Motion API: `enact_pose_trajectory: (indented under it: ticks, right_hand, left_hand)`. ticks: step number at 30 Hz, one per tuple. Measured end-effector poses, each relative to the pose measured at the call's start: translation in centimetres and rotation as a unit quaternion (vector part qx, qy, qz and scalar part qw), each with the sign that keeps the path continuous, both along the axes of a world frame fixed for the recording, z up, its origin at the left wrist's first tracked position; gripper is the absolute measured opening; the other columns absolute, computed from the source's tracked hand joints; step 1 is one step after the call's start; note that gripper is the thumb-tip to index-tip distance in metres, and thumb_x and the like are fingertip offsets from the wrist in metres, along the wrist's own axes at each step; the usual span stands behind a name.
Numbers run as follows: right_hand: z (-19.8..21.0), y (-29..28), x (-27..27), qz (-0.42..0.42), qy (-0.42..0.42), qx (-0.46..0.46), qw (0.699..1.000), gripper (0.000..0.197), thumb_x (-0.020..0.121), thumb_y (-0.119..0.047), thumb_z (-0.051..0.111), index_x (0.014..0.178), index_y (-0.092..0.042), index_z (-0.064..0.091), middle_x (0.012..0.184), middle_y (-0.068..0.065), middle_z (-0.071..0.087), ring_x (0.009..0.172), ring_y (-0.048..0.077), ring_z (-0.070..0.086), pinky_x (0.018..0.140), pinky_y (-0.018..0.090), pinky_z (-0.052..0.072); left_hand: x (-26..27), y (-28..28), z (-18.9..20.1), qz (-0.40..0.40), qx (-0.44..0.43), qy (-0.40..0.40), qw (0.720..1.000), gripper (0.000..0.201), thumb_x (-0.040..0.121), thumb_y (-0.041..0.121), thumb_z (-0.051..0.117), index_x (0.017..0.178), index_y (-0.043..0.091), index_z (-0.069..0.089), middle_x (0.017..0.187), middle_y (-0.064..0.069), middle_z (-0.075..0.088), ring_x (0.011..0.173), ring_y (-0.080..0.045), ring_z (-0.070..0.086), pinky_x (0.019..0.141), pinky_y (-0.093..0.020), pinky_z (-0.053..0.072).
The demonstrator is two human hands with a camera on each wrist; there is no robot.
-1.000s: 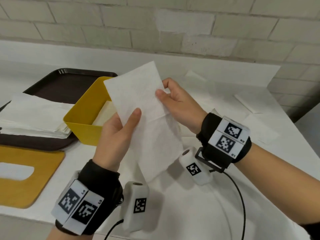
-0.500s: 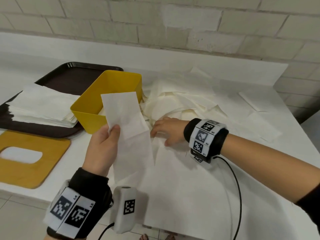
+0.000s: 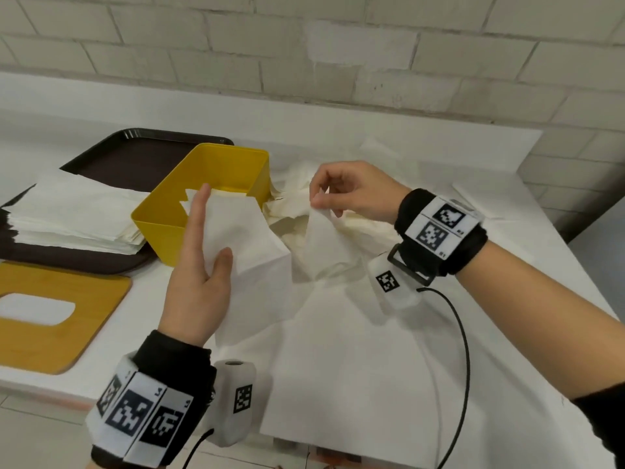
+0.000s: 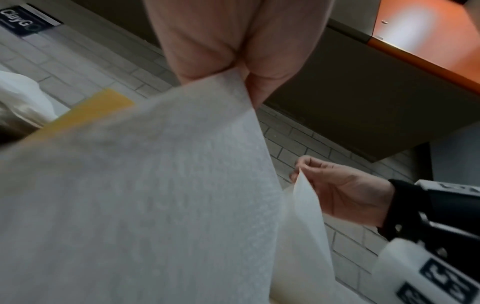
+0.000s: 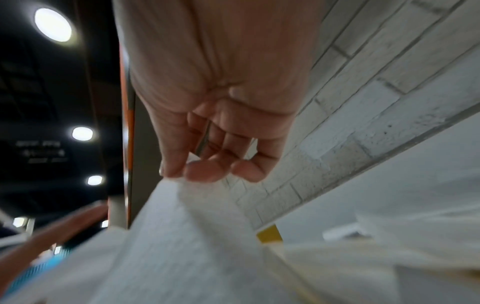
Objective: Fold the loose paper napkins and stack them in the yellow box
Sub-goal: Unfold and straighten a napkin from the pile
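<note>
Napkins sit in both our hands above the white worktop [image 3: 372, 384]. Our left hand [image 3: 198, 282] holds a folded napkin [image 3: 243, 245] upright just near of the yellow box [image 3: 203, 170], its top edge overlapping the box's near right corner in the head view; the thumb lies across the paper's near face and the index finger runs straight up along its left edge, so the sheet is pinched between thumb and fingers. The left wrist view shows the same pinch at the paper's upper edge. Our right hand [image 3: 351, 191] is raised to the right of the box, well apart from the left hand, with thumb and forefinger closed on the tip of a loose napkin [image 3: 321, 245] that hangs down in a soft cone to the loose pile [image 3: 358, 228] of crumpled napkins behind it. The other fingers of that hand curl inward, as the right wrist view confirms. The box stands on the worktop between the dark tray [image 3: 135, 157] at the left and the pile at the right, and pale paper shows inside it. A tall stack of flat napkins [image 3: 74, 214] rests on the tray. A wooden lid [image 3: 67, 319] with an oval slot lies flat at the near left. Both wrists wear black bands with printed markers.
</note>
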State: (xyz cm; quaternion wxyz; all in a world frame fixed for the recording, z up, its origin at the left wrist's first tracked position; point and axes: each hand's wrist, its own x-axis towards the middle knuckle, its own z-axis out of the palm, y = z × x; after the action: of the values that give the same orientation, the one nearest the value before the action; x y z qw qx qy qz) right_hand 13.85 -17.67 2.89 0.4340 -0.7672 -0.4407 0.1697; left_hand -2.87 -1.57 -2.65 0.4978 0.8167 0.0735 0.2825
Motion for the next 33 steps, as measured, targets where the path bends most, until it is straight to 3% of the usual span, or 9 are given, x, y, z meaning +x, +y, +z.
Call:
enact_pose_trajectory:
  ticks: [2,6,10,14,18,20,23,27,33]
  right_hand:
    - [1.3,-0.8,-0.2,-0.016,0.032,0.068,0.997,0.019,0.087,0.004,0.056,0.078,-0.012,0.054,0.063,-0.008,0.058,0.05,0.005,0.054,0.055,0.021,0.043]
    - [3.3,-1.9,-0.7,-0.051,0.097,0.172,0.979,0.014,0.09,0.001,0.051,0.081,-0.009,0.051,0.061,-0.004,0.057,0.048,0.013,0.057,0.054,0.026,0.047]
    - [4.9,-2.4,-1.5,-0.09,0.106,0.231,0.963,0.014,0.092,-0.004,0.049,0.081,-0.012,0.048,0.057,-0.006,0.055,0.043,0.012,0.053,0.048,0.022,0.043]
    - [5.6,-2.4,-2.5,-0.119,0.054,0.239,0.962,0.014,0.093,-0.011,0.05,0.081,-0.018,0.048,0.057,-0.008,0.047,0.048,0.006,0.039,0.051,0.017,0.034]
    - [5.2,-1.7,-3.5,-0.153,0.027,0.208,0.966,0.016,0.095,-0.009,0.046,0.082,-0.017,0.045,0.057,0.002,0.038,0.048,0.008,0.032,0.049,0.018,0.029]
    - [4.9,-1.2,-3.7,-0.17,0.024,0.197,0.965,0.017,0.096,-0.009,0.045,0.081,-0.018,0.044,0.053,0.0,0.038,0.044,0.007,0.032,0.046,0.017,0.028]
    - [4.2,-0.7,-3.6,-0.193,0.031,0.199,0.96,0.017,0.096,-0.009,0.045,0.082,-0.018,0.043,0.048,-0.012,0.044,0.04,0.002,0.035,0.043,0.016,0.031]
    - [3.5,-0.5,-3.6,-0.167,0.093,0.191,0.963,0.02,0.087,-0.007,0.06,0.088,-0.018,0.044,0.071,-0.003,0.055,0.045,0.003,0.043,0.045,0.018,0.036]
    - [2.4,-0.2,-3.7,-0.161,0.113,0.19,0.962,0.013,0.083,0.0,0.062,0.079,-0.008,0.054,0.073,0.003,0.056,0.04,0.008,0.042,0.044,0.019,0.038]
  left_hand:
    - [0.4,-0.4,-0.1,-0.01,0.011,0.001,1.0,0.062,0.093,-0.007,0.039,0.132,0.04,0.031,0.129,0.038,0.029,0.116,0.032,0.024,0.096,0.006,0.02]
    - [0.9,-0.9,-0.5,-0.017,-0.013,-0.005,1.0,0.044,0.095,-0.006,0.037,0.113,0.029,0.056,0.114,0.027,0.05,0.103,0.03,0.04,0.086,0.006,0.028]
    - [1.5,-1.8,0.3,-0.043,-0.088,-0.022,0.995,0.022,0.095,0.028,0.044,0.111,0.029,0.06,0.115,0.027,0.055,0.108,0.022,0.046,0.086,0.004,0.03]
    - [2.0,-3.0,1.7,-0.103,-0.153,-0.054,0.981,0.037,0.085,0.064,0.035,0.105,0.042,0.057,0.105,0.038,0.061,0.11,0.017,0.049,0.086,0.001,0.035]
    - [2.5,-3.9,2.1,-0.139,-0.193,-0.052,0.97,0.06,0.062,0.089,0.032,0.088,0.046,0.065,0.095,0.025,0.067,0.097,0.006,0.06,0.082,-0.013,0.047]
    - [2.8,-4.3,2.3,-0.129,-0.187,-0.05,0.973,0.071,0.062,0.089,0.038,0.077,0.021,0.055,0.076,0.005,0.055,0.079,-0.006,0.053,0.074,-0.02,0.043]
    - [3.1,-4.7,2.7,-0.109,-0.185,-0.058,0.975,0.042,0.079,0.058,0.044,0.07,0.018,0.053,0.062,0.013,0.055,0.07,0.0,0.052,0.069,-0.014,0.043]
    - [3.3,-4.2,2.6,-0.086,-0.223,-0.058,0.969,0.026,0.081,0.042,0.044,0.082,0.024,0.064,0.078,0.019,0.069,0.085,-0.005,0.063,0.077,-0.026,0.052]
    - [3.0,-3.4,2.2,-0.08,-0.207,-0.09,0.971,0.022,0.088,0.041,0.048,0.099,0.028,0.062,0.096,0.024,0.069,0.1,-0.001,0.063,0.083,-0.017,0.051]
